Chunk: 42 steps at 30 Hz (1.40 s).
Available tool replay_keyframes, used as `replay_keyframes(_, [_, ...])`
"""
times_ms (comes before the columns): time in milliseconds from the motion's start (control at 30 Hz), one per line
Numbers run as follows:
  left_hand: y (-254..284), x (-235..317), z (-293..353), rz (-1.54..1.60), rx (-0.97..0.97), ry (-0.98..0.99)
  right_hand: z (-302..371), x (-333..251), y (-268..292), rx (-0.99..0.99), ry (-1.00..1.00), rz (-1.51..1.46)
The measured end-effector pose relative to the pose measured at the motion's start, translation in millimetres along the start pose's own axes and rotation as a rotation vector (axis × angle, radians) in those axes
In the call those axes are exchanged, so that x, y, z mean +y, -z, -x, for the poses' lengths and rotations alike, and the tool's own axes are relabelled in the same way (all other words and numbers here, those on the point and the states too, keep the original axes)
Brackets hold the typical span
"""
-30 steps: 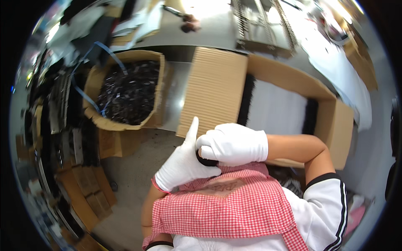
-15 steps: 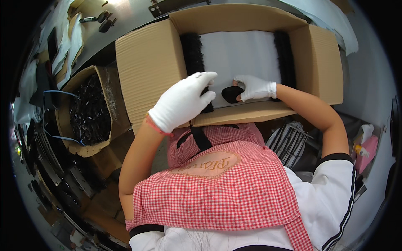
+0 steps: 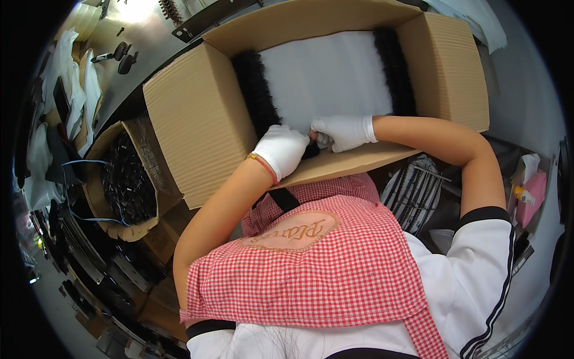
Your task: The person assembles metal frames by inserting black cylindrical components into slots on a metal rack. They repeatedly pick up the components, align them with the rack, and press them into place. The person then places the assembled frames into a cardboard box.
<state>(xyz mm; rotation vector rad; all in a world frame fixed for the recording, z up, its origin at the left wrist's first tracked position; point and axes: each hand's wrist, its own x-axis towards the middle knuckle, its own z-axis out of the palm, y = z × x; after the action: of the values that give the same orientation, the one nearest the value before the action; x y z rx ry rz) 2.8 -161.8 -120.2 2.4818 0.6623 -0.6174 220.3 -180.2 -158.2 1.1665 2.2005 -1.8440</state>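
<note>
An open cardboard box point(image 3: 203, 119) stands in front of me, holding a white sheet point(image 3: 326, 75) with a fuzzy black row point(image 3: 254, 87) along its left side and another fuzzy black row point(image 3: 396, 72) along its right. Over the near wall of the box, my two white-gloved hands meet. My left hand point(image 3: 280, 151) is closed, its fingertips turned inward and hidden. My right hand point(image 3: 344, 133) pinches with bent fingers beside it. Between and just below them shows part of a black piece point(image 3: 311, 150); its shape is mostly covered by the gloves.
At the left, a smaller carton point(image 3: 95, 197) holds many shiny black pieces point(image 3: 127, 179), with a blue strap point(image 3: 67, 185) looped over it. Black tools point(image 3: 125, 58) lie on the metal table point(image 3: 146, 36). A bundle of dark rods point(image 3: 415, 188) sits right of my apron.
My left hand has moved right and down and closed. My right hand has shifted left to meet it, bringing the rounded black piece along. The box appears turned slightly in view.
</note>
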Motion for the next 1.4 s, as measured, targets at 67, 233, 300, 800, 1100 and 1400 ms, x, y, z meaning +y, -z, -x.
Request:
replay_keyframes(67, [-2.6,5.0,-2.0,0.023,0.052,-0.002,0.2,1.0,0.1,-0.049,-0.077,-0.012])
replay_keyframes(233, [0.1,15.1,-6.1,-0.047,0.033,0.041,-5.9,-25.1,24.7,-0.165,-0.099,0.299])
replay_keyframes(300, [3.2,15.5,-4.7,-0.016,0.020,0.059,-12.3,-47.3,56.8,-0.025,-0.008,0.469])
replay_keyframes(800, [69.1,-23.6,85.1,0.497,0.772,0.146,-148.4,-156.0,243.9,0.602,0.513,1.226])
replay_keyframes(1100, [153.7,-112.8,101.5,0.359,1.546,0.580,-56.3,-299.8,275.9,0.815,0.628,0.365])
replay_keyframes(1400, [199.2,-137.6,166.0,-0.456,2.040,0.615,-17.5,-397.9,231.0,0.727,0.664,0.400])
